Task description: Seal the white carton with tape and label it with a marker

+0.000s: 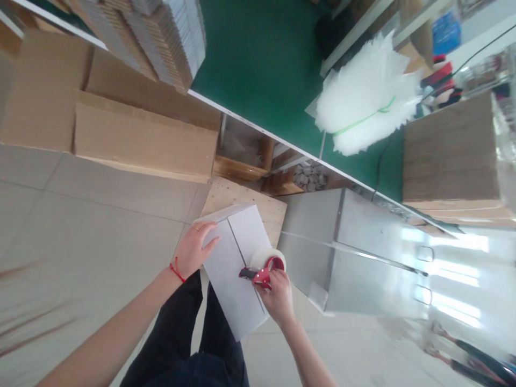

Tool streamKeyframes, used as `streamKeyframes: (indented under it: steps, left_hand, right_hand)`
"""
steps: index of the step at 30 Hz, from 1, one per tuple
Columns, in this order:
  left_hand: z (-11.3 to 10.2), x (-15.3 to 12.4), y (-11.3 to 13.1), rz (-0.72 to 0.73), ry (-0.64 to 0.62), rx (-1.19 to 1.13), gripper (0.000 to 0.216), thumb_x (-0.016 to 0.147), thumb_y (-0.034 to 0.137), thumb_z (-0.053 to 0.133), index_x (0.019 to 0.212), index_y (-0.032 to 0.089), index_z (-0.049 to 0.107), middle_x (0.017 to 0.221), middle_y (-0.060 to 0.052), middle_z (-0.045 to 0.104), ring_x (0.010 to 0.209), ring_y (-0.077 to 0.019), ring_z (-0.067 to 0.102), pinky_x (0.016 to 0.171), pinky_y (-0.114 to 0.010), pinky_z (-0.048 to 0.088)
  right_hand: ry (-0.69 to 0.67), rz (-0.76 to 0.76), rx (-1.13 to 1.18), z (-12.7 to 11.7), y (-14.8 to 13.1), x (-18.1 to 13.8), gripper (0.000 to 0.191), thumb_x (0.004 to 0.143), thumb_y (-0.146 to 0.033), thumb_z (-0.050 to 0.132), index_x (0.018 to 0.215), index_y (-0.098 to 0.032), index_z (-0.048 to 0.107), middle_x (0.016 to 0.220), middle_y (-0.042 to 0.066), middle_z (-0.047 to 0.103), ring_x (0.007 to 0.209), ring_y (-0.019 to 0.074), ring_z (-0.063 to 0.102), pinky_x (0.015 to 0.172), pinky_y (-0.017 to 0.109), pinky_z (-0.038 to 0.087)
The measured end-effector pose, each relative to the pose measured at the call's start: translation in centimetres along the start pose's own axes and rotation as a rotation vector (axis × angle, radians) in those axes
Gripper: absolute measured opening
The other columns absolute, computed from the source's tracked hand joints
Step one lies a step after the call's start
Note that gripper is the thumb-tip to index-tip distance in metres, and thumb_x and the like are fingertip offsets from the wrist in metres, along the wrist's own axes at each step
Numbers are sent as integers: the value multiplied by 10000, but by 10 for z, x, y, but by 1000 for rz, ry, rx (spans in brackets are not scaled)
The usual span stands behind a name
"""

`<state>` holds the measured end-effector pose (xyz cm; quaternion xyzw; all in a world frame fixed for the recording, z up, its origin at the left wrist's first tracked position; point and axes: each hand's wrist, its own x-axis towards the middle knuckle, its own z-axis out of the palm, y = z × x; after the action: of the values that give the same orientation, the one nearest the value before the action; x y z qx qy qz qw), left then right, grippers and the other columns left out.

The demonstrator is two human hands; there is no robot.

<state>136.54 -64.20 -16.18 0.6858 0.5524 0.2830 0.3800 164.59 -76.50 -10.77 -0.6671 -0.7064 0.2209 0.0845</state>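
A white cardboard box (pixel 226 255) stands in front of my legs, its top flaps meeting along a dark seam. My left hand (pixel 194 248) rests on the box's left end, thumb and fingers apart. In my right hand (pixel 278 293) is a red tape gun (pixel 263 277) with a black front end, my fingers wrapped around its handle. The gun carries a wide roll of pale tape (pixel 261 258) and is over the seam near the box's right side. Whether tape is stuck to the box I cannot tell.
Beneath the box is a wooden board (pixel 226 194). A large grey carton (pixel 310 231) stands to the right, an open brown carton (pixel 145 137) to the left. The green table (pixel 258 59) bears stacked flat cardboard (pixel 161 37), a tied white bundle (pixel 363 91) and a brown box (pixel 449 156).
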Motion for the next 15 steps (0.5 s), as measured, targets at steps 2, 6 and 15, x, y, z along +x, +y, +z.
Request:
streamKeyframes:
  steps: [2, 6, 15]
  left_hand:
    - [-1, -4, 24, 17, -20, -80, 322, 985, 401, 545, 1181, 173, 659, 1197, -115, 715, 1171, -271, 655, 1078, -464, 516]
    - [-8, -14, 71, -75, -139, -293, 263, 994, 401, 530, 1072, 213, 698, 1106, -58, 744, 1038, -217, 701, 953, -365, 579]
    - [-30, -31, 120, -170, -268, -443, 237, 980, 388, 550, 1054, 264, 737, 1103, -30, 761, 1035, -199, 705, 957, -334, 567]
  right_hand:
    - [46, 43, 104, -12, -11, -4, 171, 894, -369, 744, 860, -208, 696, 876, 81, 724, 914, 291, 660, 881, 421, 536]
    - [17, 289, 604, -40, -40, -20, 249, 829, -444, 814, 977, -246, 778, 1029, 75, 756, 993, 291, 684, 904, 418, 569]
    - [-286, 668, 1376, -64, -74, -51, 574, 531, -536, 997, 971, -228, 791, 811, 55, 768, 705, 258, 732, 644, 326, 624]
